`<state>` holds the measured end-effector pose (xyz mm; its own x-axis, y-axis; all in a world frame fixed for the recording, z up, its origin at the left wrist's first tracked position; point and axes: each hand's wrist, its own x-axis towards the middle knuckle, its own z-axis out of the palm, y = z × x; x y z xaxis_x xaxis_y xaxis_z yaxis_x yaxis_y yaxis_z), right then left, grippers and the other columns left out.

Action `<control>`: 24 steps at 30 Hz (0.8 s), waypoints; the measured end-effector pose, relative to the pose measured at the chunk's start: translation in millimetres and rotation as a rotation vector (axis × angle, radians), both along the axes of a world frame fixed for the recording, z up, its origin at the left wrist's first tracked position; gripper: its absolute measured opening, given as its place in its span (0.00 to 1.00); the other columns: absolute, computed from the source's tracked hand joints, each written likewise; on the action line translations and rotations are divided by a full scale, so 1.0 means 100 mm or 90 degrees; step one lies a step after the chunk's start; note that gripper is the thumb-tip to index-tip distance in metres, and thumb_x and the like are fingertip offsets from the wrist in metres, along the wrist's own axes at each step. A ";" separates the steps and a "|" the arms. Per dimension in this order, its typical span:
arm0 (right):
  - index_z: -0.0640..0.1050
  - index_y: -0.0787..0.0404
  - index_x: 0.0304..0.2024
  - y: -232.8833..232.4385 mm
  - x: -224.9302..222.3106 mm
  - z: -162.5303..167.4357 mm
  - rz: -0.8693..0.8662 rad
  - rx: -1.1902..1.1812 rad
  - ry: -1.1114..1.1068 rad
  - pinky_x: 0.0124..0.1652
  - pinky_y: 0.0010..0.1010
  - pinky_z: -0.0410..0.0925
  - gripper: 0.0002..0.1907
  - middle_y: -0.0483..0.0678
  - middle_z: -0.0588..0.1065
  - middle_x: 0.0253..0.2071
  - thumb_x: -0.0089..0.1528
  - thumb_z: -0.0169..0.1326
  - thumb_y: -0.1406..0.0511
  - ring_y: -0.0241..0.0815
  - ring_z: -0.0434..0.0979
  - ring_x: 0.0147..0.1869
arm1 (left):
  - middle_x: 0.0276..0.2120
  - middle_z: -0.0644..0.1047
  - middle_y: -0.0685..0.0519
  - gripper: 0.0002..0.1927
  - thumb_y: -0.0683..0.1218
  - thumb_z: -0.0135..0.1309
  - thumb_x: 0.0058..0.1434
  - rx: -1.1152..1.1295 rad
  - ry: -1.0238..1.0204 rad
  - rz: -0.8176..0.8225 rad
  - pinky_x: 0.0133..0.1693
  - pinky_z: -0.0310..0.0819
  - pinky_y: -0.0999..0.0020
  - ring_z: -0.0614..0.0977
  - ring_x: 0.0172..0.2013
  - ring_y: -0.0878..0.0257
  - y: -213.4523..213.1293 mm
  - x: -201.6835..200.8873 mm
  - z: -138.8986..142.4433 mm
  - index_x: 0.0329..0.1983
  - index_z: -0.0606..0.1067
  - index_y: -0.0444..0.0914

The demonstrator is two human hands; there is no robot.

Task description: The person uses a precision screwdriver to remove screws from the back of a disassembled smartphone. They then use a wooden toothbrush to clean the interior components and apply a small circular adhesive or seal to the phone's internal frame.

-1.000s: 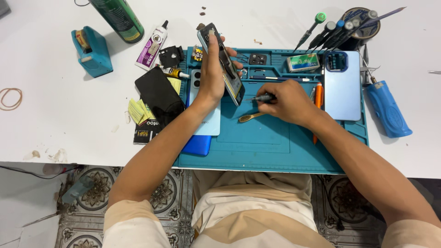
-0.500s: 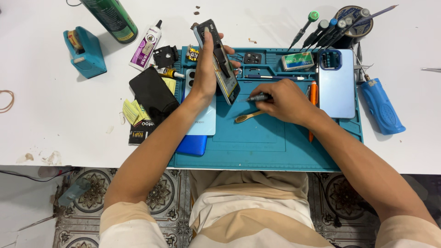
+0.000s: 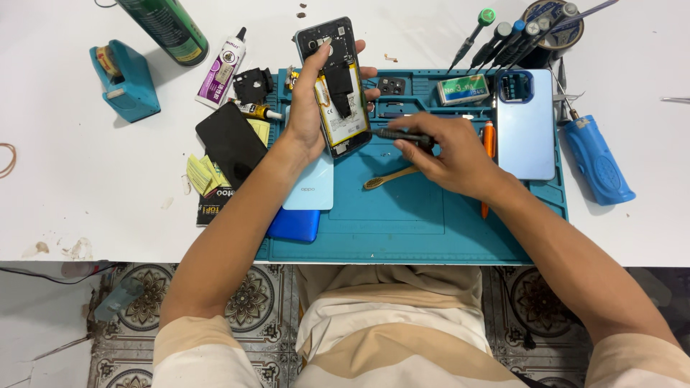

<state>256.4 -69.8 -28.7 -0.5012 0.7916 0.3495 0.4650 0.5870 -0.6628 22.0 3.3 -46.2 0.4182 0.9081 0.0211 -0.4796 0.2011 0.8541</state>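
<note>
**Opened phone held over the repair mat**

The left hand point(image 3: 310, 115) clasps an opened phone point(image 3: 336, 86), tilted above the blue mat point(image 3: 431, 223). The right hand point(image 3: 453, 154) is closed round a dark screwdriver point(image 3: 399, 134), tip just beside the phone's edge.

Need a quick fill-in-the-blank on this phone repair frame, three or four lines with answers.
1. The opened phone is held up in the ____ hand.
2. The right hand grips a dark ____ whose tip points at the phone.
3. The repair mat under both hands is ____ in colour.
4. The wooden-handled brush lies on the ____.

Answers: left; screwdriver; teal; mat
</note>
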 end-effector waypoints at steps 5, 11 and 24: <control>0.80 0.61 0.52 -0.05 0.00 -0.02 -0.043 -0.092 0.012 0.29 0.27 0.71 0.11 0.48 0.81 0.29 0.68 0.56 0.65 0.34 0.80 0.29 | 0.47 0.79 0.47 0.39 0.69 0.41 0.66 0.010 0.021 0.008 0.48 0.81 0.59 0.84 0.45 0.57 0.00 -0.01 0.01 0.71 0.67 0.41; 0.78 0.63 0.51 -0.05 0.02 -0.04 -0.016 -0.070 0.059 0.30 0.25 0.72 0.10 0.46 0.80 0.30 0.72 0.50 0.65 0.31 0.82 0.32 | 0.45 0.79 0.47 0.38 0.68 0.41 0.66 0.014 0.029 0.017 0.47 0.81 0.59 0.84 0.45 0.58 -0.01 -0.01 0.02 0.70 0.67 0.40; 0.77 0.61 0.57 -0.15 -0.10 0.05 0.089 -0.154 0.014 0.30 0.29 0.71 0.16 0.49 0.83 0.43 0.69 0.51 0.64 0.38 0.85 0.39 | 0.44 0.78 0.47 0.36 0.66 0.45 0.68 0.026 0.021 0.022 0.47 0.81 0.59 0.83 0.43 0.59 -0.01 0.00 0.00 0.70 0.66 0.39</control>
